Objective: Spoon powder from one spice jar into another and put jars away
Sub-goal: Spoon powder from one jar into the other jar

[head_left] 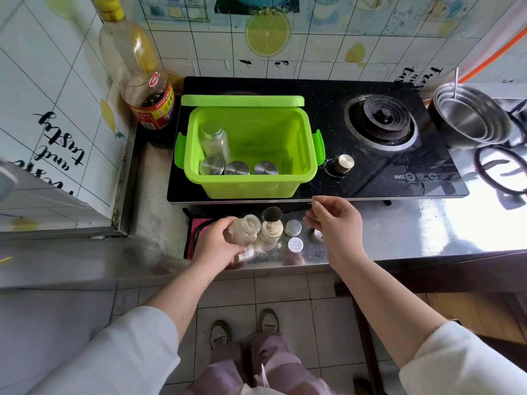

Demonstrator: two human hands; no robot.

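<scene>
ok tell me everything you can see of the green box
The box is bright green plastic, rectangular and deep, standing upright on the left side of the black stove. Its lid stands open at the far rim, and a clip latch sits on each short side. Inside are four metal-capped jars: three along the near wall, one clear one behind them at the left.

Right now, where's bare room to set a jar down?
Free: steel counter right of the right hand (pinching a thin spoon), between gas stove and counter edge. Also right half of the green bin, beside four lidded jars. Crowded: between the hands, where the left hand grips a tilted open jar beside an upright open jar and loose caps.
</scene>
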